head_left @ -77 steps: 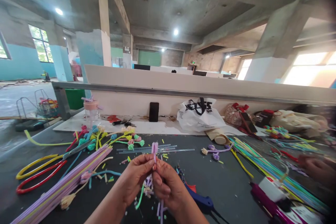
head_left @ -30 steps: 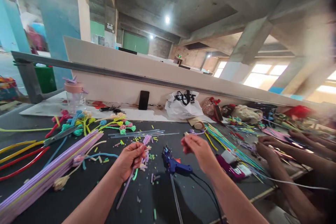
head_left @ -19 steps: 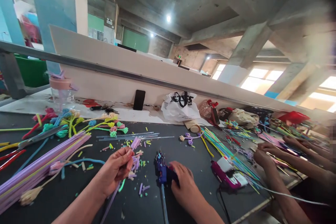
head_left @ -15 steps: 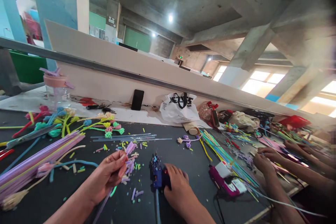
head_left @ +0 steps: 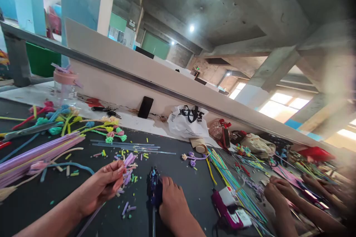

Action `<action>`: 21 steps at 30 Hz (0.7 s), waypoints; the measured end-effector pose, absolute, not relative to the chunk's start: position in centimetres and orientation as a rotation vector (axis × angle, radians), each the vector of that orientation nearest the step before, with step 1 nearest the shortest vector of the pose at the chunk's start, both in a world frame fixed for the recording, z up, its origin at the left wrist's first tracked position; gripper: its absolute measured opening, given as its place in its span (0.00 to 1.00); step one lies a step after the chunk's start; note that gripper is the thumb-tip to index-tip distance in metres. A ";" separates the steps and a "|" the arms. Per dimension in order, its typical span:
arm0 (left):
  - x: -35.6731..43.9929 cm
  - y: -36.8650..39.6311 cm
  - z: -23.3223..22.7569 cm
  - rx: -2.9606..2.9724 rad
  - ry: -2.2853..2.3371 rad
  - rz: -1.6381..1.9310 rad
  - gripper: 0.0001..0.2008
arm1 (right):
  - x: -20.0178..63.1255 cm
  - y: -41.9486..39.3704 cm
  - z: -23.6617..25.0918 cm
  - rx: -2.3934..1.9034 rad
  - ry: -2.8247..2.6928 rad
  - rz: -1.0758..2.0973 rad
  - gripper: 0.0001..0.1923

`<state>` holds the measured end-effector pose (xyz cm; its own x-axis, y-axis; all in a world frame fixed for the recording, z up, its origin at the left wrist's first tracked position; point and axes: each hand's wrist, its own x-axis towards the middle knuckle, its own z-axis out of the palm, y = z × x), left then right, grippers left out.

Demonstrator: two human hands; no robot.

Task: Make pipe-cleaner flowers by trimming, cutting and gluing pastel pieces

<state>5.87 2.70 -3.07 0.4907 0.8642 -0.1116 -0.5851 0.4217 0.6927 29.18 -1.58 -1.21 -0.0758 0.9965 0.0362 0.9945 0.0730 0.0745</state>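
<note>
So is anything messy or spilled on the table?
Yes. Small cut bits in purple, green and yellow lie scattered over the black table, mostly between the left hand, which pinches a purple pipe cleaner, and the right hand on the blue glue gun. Nothing looks broken.

On the table [head_left: 194, 185], the glue gun [head_left: 154, 192] is lying just left of the right hand's fingers [head_left: 166, 184]. The left hand's fingers [head_left: 116, 172] are sitting left of the gun, with scraps [head_left: 130, 172] lying just right of them and rods [head_left: 130, 147] lying beyond. A stem bundle [head_left: 36, 153] is lying far left. A bag [head_left: 187, 122] is sitting behind, and another person's hands [head_left: 278, 190] are resting to the right.
</note>
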 end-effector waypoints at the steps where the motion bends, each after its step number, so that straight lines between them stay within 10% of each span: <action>1: 5.9 2.6 -3.0 0.631 0.495 0.953 0.12 | 29.2 -1.6 -1.1 2.145 2.300 0.094 0.25; 13: 6.2 2.1 -2.2 0.616 0.375 0.932 0.13 | 26.2 -4.6 0.2 3.008 2.793 -0.922 0.09; 21: 6.4 2.4 -2.4 0.588 0.318 0.899 0.10 | 21.1 -5.1 -0.6 3.171 2.753 -0.269 0.20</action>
<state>6.38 2.40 -2.42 0.5908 0.8066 -0.0179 -0.6382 0.4808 0.6012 21.11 -5.08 -0.62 0.3590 0.7872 0.5014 0.6752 0.1518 -0.7218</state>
